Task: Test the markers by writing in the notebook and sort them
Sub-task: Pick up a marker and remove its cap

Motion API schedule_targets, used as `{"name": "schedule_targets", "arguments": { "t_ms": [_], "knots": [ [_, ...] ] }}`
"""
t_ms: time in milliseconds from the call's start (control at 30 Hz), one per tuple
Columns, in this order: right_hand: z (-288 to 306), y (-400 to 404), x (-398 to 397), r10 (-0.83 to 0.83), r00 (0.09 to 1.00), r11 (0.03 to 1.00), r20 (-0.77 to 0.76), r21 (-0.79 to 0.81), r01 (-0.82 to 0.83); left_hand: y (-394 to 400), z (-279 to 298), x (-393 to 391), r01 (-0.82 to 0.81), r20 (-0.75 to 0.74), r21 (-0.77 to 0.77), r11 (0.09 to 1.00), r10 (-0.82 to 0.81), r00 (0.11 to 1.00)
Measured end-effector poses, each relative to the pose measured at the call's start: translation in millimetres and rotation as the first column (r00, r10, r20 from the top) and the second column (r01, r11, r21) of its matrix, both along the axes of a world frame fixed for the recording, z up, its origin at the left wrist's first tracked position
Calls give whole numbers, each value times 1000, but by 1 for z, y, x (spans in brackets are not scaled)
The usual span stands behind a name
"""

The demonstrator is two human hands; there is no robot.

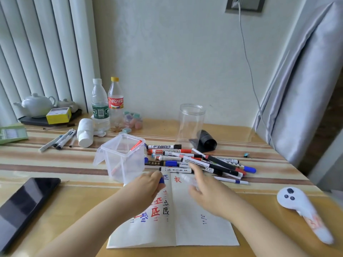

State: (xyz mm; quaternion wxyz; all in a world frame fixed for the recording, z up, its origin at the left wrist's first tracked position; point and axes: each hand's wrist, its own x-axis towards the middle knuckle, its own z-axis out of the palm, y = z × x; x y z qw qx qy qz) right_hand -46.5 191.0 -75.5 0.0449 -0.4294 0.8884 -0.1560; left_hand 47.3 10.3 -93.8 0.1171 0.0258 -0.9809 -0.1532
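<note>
Blue cap (pixel 161 180) is pinched in your left hand (pixel 148 184), fingers curled round it, just above the notebook (pixel 194 230) spine. The marker body (pixel 187 178) looks to be in your right hand (pixel 206 190), but it's motion-blurred, so I can't tell how far those fingers are closed. Both forearms converge over the open pages, which already carry red, blue and black test strokes. A marker is light, stiff, smooth plastic: hold mid-barrel, not the tip. The cap is small and easily dropped. The unsorted marker pile (pixel 196 160) lies just beyond the notebook's top edge. A clear plastic box (pixel 120 160) left of the pile holds one red marker (pixel 135 145); a clear jar (pixel 191 123) stands behind. A phone (pixel 24 204) lies far left on the table (pixel 55 164).
</note>
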Motion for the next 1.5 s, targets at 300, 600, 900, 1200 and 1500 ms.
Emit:
{"name": "schedule_targets", "arguments": {
  "t_ms": [300, 600, 900, 1200, 1500],
  "knots": [
    [0, 5, -28, 81, 710, 756, 700, -508, 414, 9, -6, -25, 81, -27, -18, 997, -81, 996],
    [-32, -22, -47, -71, 739, 759, 670, -445, 476, 8, -32, -47, 136, -105, -39, 990, -140, 985],
    [-57, -42, -60, -192, 845, 683, 498, -551, 480, 0, -57, -54, 117, -202, 71, 991, -100, 974],
    [-67, -40, -64, -241, 906, 685, 348, -601, 413, -7, -64, -56, 84, -228, 130, 988, -53, 972],
    [-67, -39, -63, -209, 907, 705, 365, -587, 399, -6, -63, -53, 75, -183, 122, 990, -52, 982]
  ]
}}
